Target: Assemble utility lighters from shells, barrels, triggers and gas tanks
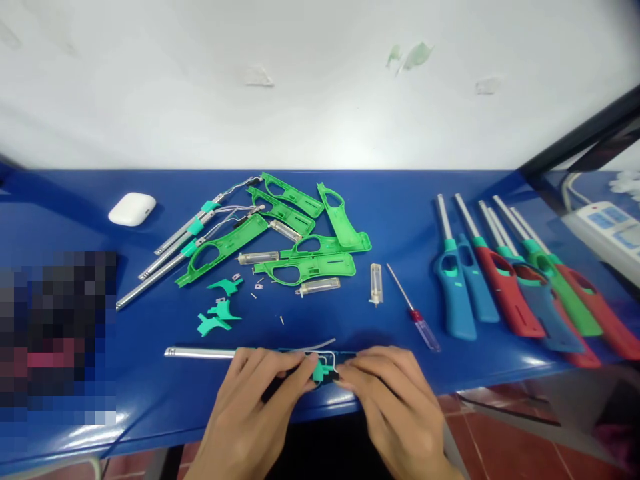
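Note:
Near the table's front edge lies an opened lighter with a metal tube (200,353), white wires and a blue casing, partly hidden by my hands. My left hand (265,393) is closed on it, thumb and forefinger at the teal trigger (319,371). On the casing's right part, my right hand (393,393) has its fingers pressed together beside a black piece and the wires. Behind them are several green casing halves (227,248), clear fuel tanks (376,283), loose teal triggers (214,323) and metal tubes with wires (165,267).
A screwdriver (423,330) lies right of the tanks. Several whole lighters (455,293) in blue, red and green are at the right. A white case (133,209) sits at the left, above a pixelated dark object (55,333). A power strip (610,230) is at the far right.

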Available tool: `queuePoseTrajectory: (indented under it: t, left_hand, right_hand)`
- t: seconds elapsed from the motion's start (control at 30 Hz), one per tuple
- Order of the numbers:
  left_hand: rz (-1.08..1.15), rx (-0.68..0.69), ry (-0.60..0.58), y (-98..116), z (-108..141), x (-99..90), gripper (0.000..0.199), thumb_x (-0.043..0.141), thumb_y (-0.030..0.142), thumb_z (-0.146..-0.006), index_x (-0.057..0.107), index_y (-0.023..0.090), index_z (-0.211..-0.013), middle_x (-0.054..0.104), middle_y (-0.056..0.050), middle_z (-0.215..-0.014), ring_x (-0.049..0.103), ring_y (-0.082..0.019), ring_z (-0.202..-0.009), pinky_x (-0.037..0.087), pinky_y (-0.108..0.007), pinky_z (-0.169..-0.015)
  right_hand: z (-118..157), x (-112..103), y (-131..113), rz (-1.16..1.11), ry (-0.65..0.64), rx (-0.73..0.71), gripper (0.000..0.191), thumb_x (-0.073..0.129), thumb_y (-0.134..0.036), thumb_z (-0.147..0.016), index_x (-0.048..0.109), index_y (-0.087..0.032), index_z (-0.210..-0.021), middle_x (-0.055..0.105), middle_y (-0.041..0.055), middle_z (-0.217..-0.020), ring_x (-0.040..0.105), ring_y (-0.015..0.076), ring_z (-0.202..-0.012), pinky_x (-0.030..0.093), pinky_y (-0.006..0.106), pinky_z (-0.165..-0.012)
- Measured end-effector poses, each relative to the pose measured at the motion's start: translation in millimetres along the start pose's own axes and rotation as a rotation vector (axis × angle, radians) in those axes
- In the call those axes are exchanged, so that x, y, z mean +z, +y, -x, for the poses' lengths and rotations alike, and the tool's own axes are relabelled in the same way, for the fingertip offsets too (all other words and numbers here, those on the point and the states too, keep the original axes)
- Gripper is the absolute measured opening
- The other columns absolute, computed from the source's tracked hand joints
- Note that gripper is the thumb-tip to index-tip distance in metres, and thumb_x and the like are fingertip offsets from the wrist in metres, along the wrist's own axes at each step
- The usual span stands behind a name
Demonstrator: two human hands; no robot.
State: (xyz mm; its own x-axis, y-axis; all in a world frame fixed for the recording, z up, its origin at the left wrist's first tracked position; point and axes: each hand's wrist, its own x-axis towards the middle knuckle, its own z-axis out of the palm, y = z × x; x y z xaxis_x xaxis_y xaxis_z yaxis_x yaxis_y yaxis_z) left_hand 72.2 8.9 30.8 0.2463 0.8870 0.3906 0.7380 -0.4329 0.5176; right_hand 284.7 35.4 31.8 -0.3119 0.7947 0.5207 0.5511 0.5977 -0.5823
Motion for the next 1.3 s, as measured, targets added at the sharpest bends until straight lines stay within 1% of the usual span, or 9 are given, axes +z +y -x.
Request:
queuePoseTrajectory:
  t: [0.17, 0.33, 0.53, 0.7, 0.83, 0.93, 1.07, 1.2, 1.3]
  left_hand:
    - [-0.01, 0.02, -0.009, -3, 6, -0.3, 0.041, 0.058, -0.004, -0.099, 0.07, 0.022, -0.129, 0.071, -0.004, -0.11, 0.064, -0.016, -0.096, 0.048, -0.034, -0.087]
    - [-0.02, -0.007, 0.003, -2, 4, 1.1, 0.037, 0.057, -0.002, -0.101, 0.072, 0.022, -0.124, 0.072, -0.004, -0.108, 0.066, -0.016, -0.093, 0.049, -0.035, -0.086]
    - [-0.027, 0.032, -0.005, -2, 5, 0.7, 0.046, 0.053, -0.007, -0.099, 0.07, 0.024, -0.128, 0.072, -0.004, -0.114, 0.065, -0.016, -0.097, 0.048, -0.034, -0.087]
    - [-0.07, 0.057, -0.011, 0, 3, -1.3, 0.027, 0.058, 0.01, -0.105, 0.072, 0.019, -0.126, 0.073, -0.008, -0.112, 0.067, -0.018, -0.098, 0.051, -0.035, -0.086]
    - [-0.098, 0.051, -0.05, 0, 5, -0.5, 0.034, 0.06, 0.008, -0.102, 0.069, 0.021, -0.133, 0.071, -0.009, -0.117, 0.065, -0.021, -0.104, 0.053, -0.037, -0.089]
    - [-0.109, 0.057, -0.054, -2, 7, 2.1, 0.035, 0.059, 0.007, -0.102, 0.069, 0.019, -0.133, 0.068, -0.011, -0.119, 0.062, -0.023, -0.108, 0.053, -0.039, -0.094]
    - [-0.124, 0.062, -0.038, -4, 9, 6.5, 0.038, 0.063, 0.005, -0.1, 0.067, 0.016, -0.136, 0.066, -0.013, -0.122, 0.059, -0.025, -0.113, 0.054, -0.041, -0.096]
    - [-0.207, 0.123, -0.1, -5, 8, 9.8, 0.036, 0.066, 0.007, -0.099, 0.069, 0.019, -0.133, 0.071, -0.009, -0.126, 0.061, -0.027, -0.114, 0.051, -0.047, -0.099]
    - [-0.197, 0.102, -0.038, -3, 3, 7.5, 0.037, 0.067, 0.008, -0.099, 0.068, 0.017, -0.134, 0.071, -0.01, -0.126, 0.06, -0.027, -0.115, 0.05, -0.046, -0.098]
  right_hand:
    - [-1, -1, 0, -0.007, -0.018, -0.015, 0.018, 0.063, -0.006, -0.101, 0.078, -0.016, -0.102, 0.076, 0.0043, -0.093, 0.067, 0.0177, -0.091, 0.056, 0.032, -0.08]
    - [3, 3, -2, 0.027, 0.031, -0.025, 0.02, 0.063, -0.005, -0.101, 0.078, -0.016, -0.106, 0.077, 0.0049, -0.093, 0.067, 0.0182, -0.092, 0.057, 0.034, -0.08]
    - [8, 4, -4, 0.077, 0.036, -0.012, 0.018, 0.067, -0.007, -0.099, 0.079, -0.016, -0.108, 0.078, 0.0074, -0.101, 0.068, 0.0197, -0.097, 0.058, 0.035, -0.083]
    - [9, 4, -2, 0.087, 0.018, -0.034, 0.016, 0.066, -0.01, -0.1, 0.08, -0.016, -0.105, 0.078, 0.0073, -0.1, 0.068, 0.0203, -0.096, 0.058, 0.037, -0.083]
    - [8, -1, 0, 0.068, 0.005, -0.034, 0.02, 0.062, -0.009, -0.101, 0.079, -0.016, -0.11, 0.076, 0.007, -0.101, 0.067, 0.0194, -0.097, 0.06, 0.036, -0.084]
    - [4, -12, 7, 0.092, 0.037, -0.024, 0.024, 0.062, -0.003, -0.098, 0.076, -0.016, -0.112, 0.075, 0.0061, -0.101, 0.066, 0.0188, -0.099, 0.059, 0.036, -0.087]
    - [-9, -28, 26, 0.202, 0.134, -0.018, 0.026, 0.065, 0.0, -0.096, 0.074, -0.018, -0.113, 0.076, 0.0045, -0.1, 0.066, 0.0197, -0.098, 0.054, 0.04, -0.091]
    - [-29, -34, 44, 0.31, 0.166, -0.023, 0.018, 0.068, -0.006, -0.098, 0.073, -0.019, -0.109, 0.077, 0.0029, -0.092, 0.064, 0.0222, -0.1, 0.051, 0.04, -0.093]
    - [-39, -33, 52, 0.351, 0.14, -0.038, 0.014, 0.066, -0.012, -0.1, 0.072, -0.02, -0.11, 0.076, 0.0029, -0.089, 0.063, 0.024, -0.104, 0.051, 0.04, -0.094]
